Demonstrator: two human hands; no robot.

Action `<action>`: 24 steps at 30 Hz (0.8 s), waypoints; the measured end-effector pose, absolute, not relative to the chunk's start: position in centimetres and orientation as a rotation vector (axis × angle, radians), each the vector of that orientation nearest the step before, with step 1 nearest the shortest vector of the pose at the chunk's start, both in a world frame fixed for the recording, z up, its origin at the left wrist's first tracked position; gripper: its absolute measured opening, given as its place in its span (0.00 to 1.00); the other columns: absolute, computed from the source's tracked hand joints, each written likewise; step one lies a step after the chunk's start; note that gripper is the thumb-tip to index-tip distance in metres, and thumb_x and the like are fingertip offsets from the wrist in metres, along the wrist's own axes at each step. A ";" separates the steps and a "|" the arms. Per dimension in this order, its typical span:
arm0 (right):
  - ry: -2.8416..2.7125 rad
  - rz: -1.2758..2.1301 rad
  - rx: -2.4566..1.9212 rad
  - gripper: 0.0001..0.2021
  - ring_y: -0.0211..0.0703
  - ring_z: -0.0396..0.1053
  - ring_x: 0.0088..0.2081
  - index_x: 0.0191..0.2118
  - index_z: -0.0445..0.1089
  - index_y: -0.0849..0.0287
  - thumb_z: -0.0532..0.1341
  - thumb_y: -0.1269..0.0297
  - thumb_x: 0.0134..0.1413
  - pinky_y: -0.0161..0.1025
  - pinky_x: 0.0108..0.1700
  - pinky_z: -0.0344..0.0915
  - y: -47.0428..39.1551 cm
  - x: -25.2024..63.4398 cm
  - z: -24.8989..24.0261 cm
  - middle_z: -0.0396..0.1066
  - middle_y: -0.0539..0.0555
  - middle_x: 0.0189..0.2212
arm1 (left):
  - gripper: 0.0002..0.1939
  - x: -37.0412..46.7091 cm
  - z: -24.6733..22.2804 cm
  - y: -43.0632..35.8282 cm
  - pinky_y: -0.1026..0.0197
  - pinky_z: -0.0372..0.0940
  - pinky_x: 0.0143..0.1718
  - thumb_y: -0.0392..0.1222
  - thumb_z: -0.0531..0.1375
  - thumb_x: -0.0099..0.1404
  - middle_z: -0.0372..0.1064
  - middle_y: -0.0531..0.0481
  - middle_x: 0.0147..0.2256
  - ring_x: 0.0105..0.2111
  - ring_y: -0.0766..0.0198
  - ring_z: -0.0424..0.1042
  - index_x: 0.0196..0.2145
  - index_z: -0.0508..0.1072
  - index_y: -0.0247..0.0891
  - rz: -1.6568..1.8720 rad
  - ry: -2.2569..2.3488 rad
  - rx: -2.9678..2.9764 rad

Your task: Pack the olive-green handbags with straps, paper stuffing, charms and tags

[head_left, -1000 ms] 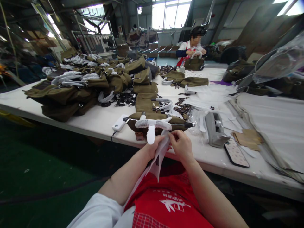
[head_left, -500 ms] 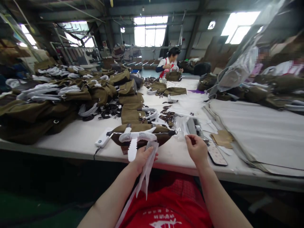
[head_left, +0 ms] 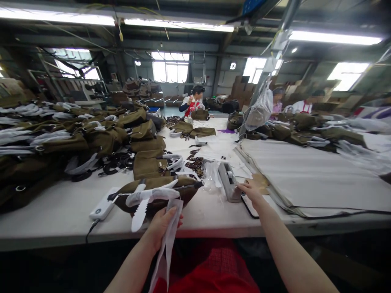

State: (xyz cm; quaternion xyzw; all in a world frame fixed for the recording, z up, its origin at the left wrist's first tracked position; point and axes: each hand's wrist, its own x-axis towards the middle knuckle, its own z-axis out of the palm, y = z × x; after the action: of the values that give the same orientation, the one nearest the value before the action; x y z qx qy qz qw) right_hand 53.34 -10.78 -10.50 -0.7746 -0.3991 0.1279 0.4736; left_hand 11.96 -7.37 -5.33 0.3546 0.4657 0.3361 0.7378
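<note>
My left hand [head_left: 166,221] is closed on a long white wrapping strip [head_left: 171,228], whose tails hang down over the table edge toward my lap. Just beyond it lies an olive-brown handbag [head_left: 183,186] with a dark zipper, its handle [head_left: 155,194] wound in white material. A white toothed strip [head_left: 140,215] sticks out from that handle. My right hand [head_left: 249,191] is at the near end of a grey tape dispenser [head_left: 229,185], fingertips pinched together against it; what they hold is too small to make out.
A phone [head_left: 249,206] lies under my right wrist. A white device with a cable [head_left: 104,205] sits left of the bag. Olive bags [head_left: 76,142] are heaped at left, white sheets [head_left: 305,175] stacked at right. A co-worker [head_left: 194,101] is across the table.
My right hand has gone from the left side of the tape dispenser to its near right end. The view has tilted up and turned right. My left hand keeps the strip.
</note>
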 end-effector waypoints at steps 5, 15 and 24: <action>-0.964 0.347 -1.820 0.28 0.50 0.73 0.34 0.30 0.76 0.63 0.61 0.38 0.39 0.43 0.37 0.67 -11.1 52.5 -10.6 0.77 0.61 0.31 | 0.13 11.9 -5.4 -7.4 0.66 0.69 0.23 0.45 0.67 0.58 0.76 0.45 0.27 0.21 0.65 0.74 0.33 0.73 0.33 0.737 1.026 0.786; -0.885 0.234 -2.084 0.15 0.48 0.69 0.25 0.21 0.69 0.57 0.61 0.50 0.45 0.43 0.32 0.62 -15.8 50.4 -11.2 0.72 0.54 0.18 | 0.12 11.7 -6.4 -6.7 0.66 0.70 0.25 0.43 0.63 0.62 0.75 0.45 0.28 0.22 0.67 0.73 0.38 0.72 0.31 0.711 0.970 0.791; -1.420 0.887 -1.498 0.16 0.40 0.70 0.27 0.30 0.67 0.58 0.62 0.49 0.55 0.37 0.33 0.68 -14.1 36.9 -2.7 0.72 0.53 0.24 | 0.16 11.1 -6.3 -6.7 0.64 0.68 0.25 0.48 0.64 0.60 0.75 0.45 0.28 0.22 0.66 0.73 0.38 0.71 0.30 0.718 0.954 0.862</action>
State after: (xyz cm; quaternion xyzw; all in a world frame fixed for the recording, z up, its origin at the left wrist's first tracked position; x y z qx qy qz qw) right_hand 36.87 -14.13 -2.72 -0.6012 -0.5698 0.3561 0.4325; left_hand 11.08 -6.68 -6.27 0.3933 0.4352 0.3273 0.7408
